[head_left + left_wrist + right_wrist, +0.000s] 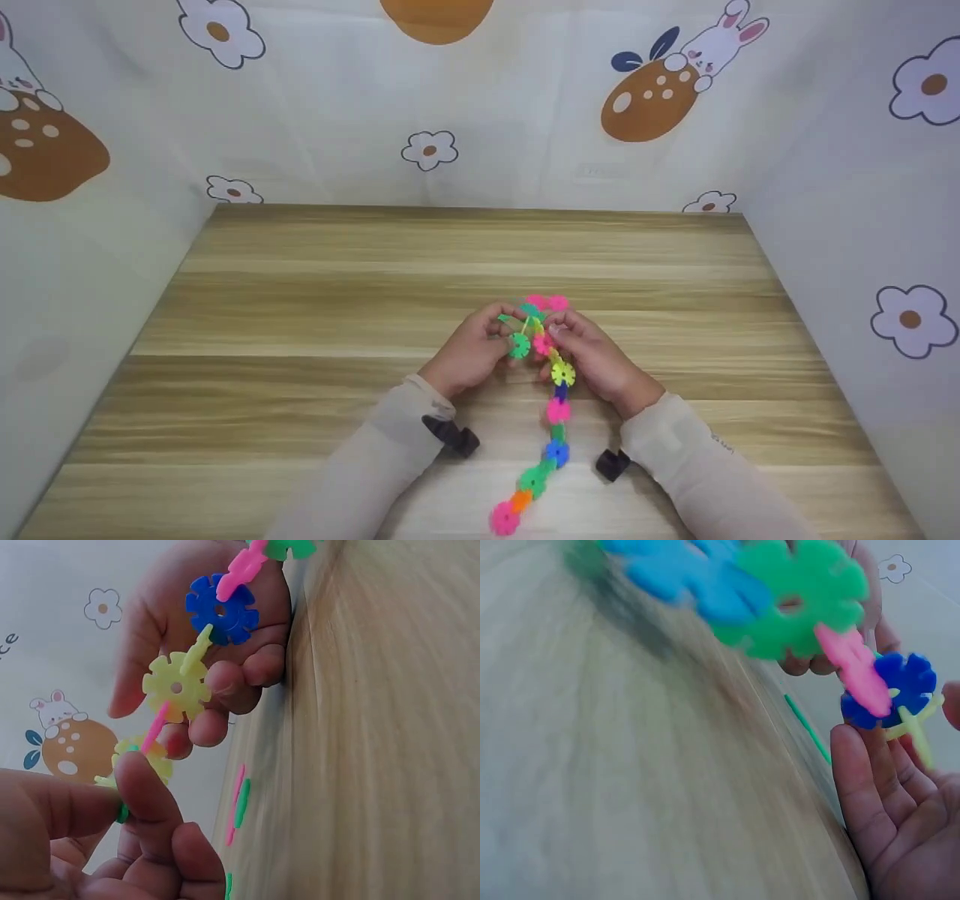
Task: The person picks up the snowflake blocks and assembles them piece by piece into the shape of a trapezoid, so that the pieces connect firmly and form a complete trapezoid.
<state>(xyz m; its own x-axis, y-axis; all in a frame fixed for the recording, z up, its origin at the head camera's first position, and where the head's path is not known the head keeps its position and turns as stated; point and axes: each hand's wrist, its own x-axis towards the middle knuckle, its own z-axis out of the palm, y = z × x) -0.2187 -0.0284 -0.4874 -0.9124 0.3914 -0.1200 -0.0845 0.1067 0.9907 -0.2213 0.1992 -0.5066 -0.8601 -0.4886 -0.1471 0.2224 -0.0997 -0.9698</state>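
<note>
A chain of colourful notched plastic discs [557, 411] runs from between the hands down toward the near side of the table. My left hand [472, 351] pinches a green notched disc [519, 345] between thumb and finger; the left wrist view shows it nearly edge-on, mostly hidden by the finger. At the chain's other side, my right hand [604, 364] carries a stretch of it on loosely bent fingers. A blue disc [199, 604] and a yellow disc [176, 688] lie across those fingers, its thumb apart from them. A pink disc [853, 671] joins the blue one to a larger green one [810, 596].
Just beyond the hands, pink discs [557, 303] lie on the wooden table [300, 315]. A green disc [808, 727] shows edge-on there in the right wrist view. A patterned white cloth [330, 112] surrounds the back and sides. Black mounts [450, 435] sit on both wrists.
</note>
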